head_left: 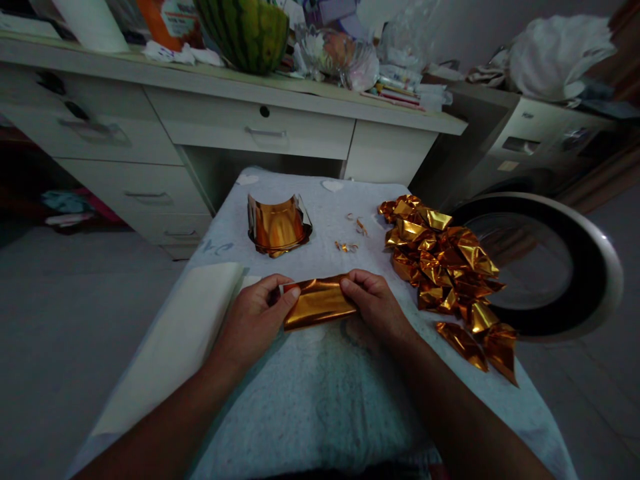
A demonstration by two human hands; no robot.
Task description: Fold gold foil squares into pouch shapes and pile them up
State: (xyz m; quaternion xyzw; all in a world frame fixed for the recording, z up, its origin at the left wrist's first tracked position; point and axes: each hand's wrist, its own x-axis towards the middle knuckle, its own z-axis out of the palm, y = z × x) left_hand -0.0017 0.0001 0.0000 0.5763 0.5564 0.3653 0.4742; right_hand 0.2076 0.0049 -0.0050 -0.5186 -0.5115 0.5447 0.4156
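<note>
A shiny gold foil sheet point(321, 304), folded into a long flat strip, is stretched between my two hands above the cloth-covered surface. My left hand point(257, 313) pinches its left end, thumb on top. At the right end, my right hand point(375, 303) grips the upper corner between thumb and fingers. Beyond them stands a curved stack of gold foil sheets point(279, 225). Small twisted gold bits point(346, 247) lie to the right of that stack. A heap of folded gold foil pieces point(440, 253) spreads along the right side, beyond my right hand.
A pale folded sheet point(170, 347) lies along the left edge of the cloth point(320, 400). Behind is a white desk with drawers point(265, 123), with a watermelon point(245, 33) and plastic bags on top. A washing machine's open round door point(607, 267) juts in at right.
</note>
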